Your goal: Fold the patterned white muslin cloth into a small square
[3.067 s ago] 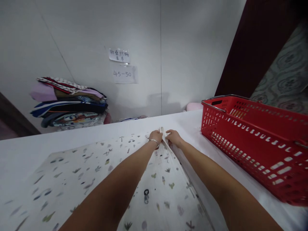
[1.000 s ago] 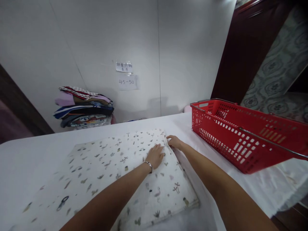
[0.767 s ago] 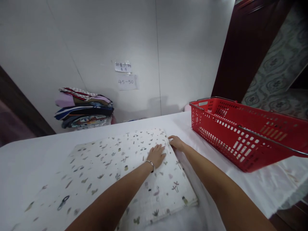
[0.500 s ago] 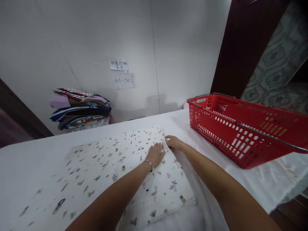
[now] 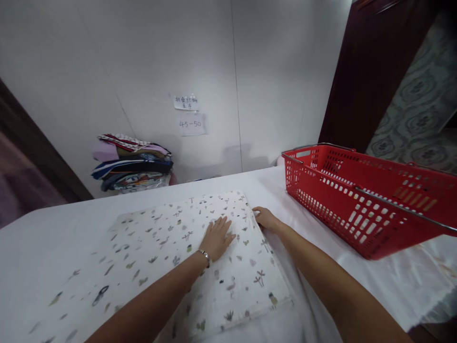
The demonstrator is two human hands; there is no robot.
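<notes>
A white cloth [image 5: 167, 238] printed with small plants, flamingos and palms lies folded in layers on the white-covered table. My left hand [image 5: 216, 238], a bracelet at its wrist, rests flat on top of it with fingers apart. At the cloth's right edge, near the far corner, my right hand [image 5: 266, 219] is curled, its fingertips closed at the folded edge. Part of those fingers is hidden from view. The near right corner of the cloth lies flat, its layers showing along the edge.
A red plastic basket [image 5: 328, 200] with metal handles stands on the table [image 5: 264, 183] to the right. Beyond the table's far edge, against the wall, is a stack of folded fabrics [image 5: 132, 164]. Two paper signs [image 5: 193, 124] hang on the wall.
My left hand has slid left from the right edge and spread flat on the cloth. The right hand stays at the edge, which now lies flatter. The view has shifted slightly.
</notes>
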